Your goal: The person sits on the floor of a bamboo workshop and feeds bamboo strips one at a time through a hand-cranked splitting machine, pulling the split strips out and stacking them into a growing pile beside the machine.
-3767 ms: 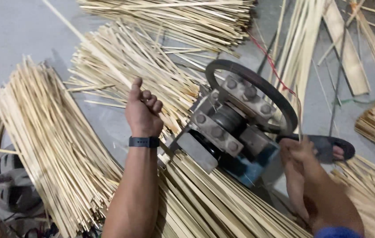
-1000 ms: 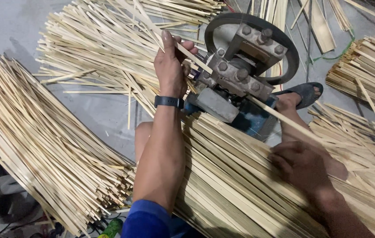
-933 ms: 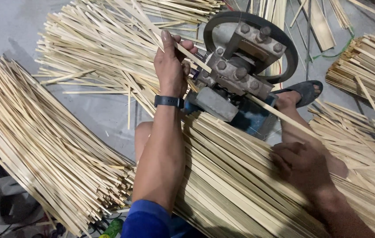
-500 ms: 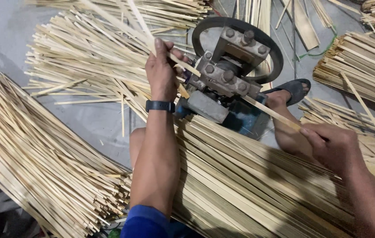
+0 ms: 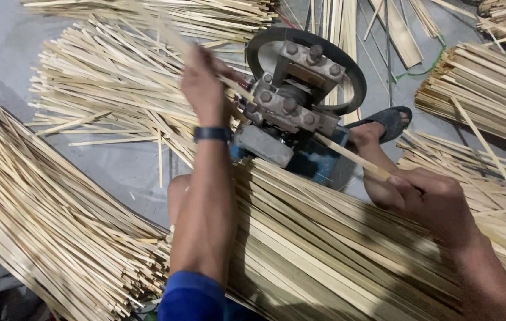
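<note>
Bamboo strip (image 5: 348,156) runs slantwise through the small hand-fed splitting machine (image 5: 291,113) on the concrete floor (image 5: 3,35), and you hold it at both ends. Your right hand (image 5: 434,199) is closed around the strip on the near side of the machine, thumb on top, just beside your knee. Your left hand (image 5: 205,89) is on the far side, fingers curled and blurred over thin slivers (image 5: 163,35) that come out there; its grip looks closed on them, though the blur hides the fingertips. A dark band (image 5: 212,134) sits on that wrist. Your foot in a dark sandal (image 5: 387,122) rests just behind the machine's black wheel (image 5: 306,65).

Judging by its look, the strip is light, stiff along its length yet springy, with sharp, splintery edges. Take it on the flat faces, close to the machine's mouth, so it does not bow or whip. The slivers are likely frail and apt to snap if bent hard.

Heaps of split bamboo (image 5: 56,226) lie all around, with wider slats (image 5: 324,261) under your arms.
</note>
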